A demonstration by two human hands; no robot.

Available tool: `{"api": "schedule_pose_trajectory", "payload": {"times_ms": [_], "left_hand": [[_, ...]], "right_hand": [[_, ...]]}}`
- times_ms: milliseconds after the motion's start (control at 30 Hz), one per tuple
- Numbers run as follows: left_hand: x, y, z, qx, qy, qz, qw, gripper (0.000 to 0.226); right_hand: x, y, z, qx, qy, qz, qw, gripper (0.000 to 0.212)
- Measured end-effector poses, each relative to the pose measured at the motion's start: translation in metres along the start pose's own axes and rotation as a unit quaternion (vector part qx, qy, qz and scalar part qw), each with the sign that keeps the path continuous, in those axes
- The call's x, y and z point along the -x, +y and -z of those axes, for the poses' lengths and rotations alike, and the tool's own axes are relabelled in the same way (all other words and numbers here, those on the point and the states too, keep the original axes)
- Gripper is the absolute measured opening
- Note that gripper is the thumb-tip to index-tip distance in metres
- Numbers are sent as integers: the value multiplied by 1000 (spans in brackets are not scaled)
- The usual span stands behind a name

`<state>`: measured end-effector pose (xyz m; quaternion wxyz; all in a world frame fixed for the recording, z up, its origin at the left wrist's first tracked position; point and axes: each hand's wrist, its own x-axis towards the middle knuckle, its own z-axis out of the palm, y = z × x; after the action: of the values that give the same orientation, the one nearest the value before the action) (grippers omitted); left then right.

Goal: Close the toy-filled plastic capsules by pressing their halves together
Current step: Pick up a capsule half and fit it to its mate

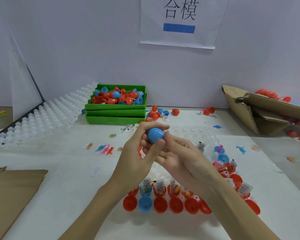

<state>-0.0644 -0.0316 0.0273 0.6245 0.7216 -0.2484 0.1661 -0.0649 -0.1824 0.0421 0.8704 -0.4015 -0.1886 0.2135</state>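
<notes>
A blue egg-shaped capsule (155, 134) is held above the table between both hands. My left hand (139, 153) grips it from the left with thumb and fingers curled round it. My right hand (178, 153) pinches its right side. A bit of red plastic (140, 152) shows in my left palm. Below my wrists, a clear holder tray (194, 134) carries open red and blue capsule halves (160, 204) filled with small toys and paper slips.
Stacked green trays (115, 111) at the back hold loose red and blue capsules. White moulded trays (47, 113) lean at the left. A torn cardboard box (260, 108) lies at the right, flat cardboard (12, 191) at the front left. Small plastic dinosaurs (106, 149) are scattered about.
</notes>
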Motion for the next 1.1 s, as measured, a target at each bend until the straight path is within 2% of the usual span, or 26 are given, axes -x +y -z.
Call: {"api": "schedule_pose_trajectory", "payload": {"times_ms": [367,533,600,667,733,800,833,933,967,1033,1100], "left_hand": [[3,0,-3,-57,38,-54,996,28],[4,5,-4,-62,37,-68,995,45],[3,6,-3,-44,28,-48,997,40],[2,4,-2,-20,4,-26,999,32],[1,1,0,7,-22,-3,1000,32],[0,0,1,29,-30,24,999,37],[-1,-1,1,41,-25,41,998,39],[-5,-3,4,85,28,95,991,37],[-6,-3,5,97,34,115,988,36],[-6,-4,6,122,12,150,981,34],[-5,-4,5,174,-16,166,971,31]], "right_hand": [[0,4,-4,-10,2,6,1000,36],[1,2,-5,-1,-10,13,1000,35],[0,3,-4,4,-8,25,1000,35],[1,3,-3,34,-4,43,998,34],[1,2,0,147,21,82,986,32],[2,-1,4,316,81,150,933,32],[2,-2,6,397,115,195,889,34],[0,1,16,612,165,290,717,49],[0,3,19,647,168,301,680,50],[-1,7,23,676,169,313,645,49],[-1,10,25,690,169,324,625,47]]}}
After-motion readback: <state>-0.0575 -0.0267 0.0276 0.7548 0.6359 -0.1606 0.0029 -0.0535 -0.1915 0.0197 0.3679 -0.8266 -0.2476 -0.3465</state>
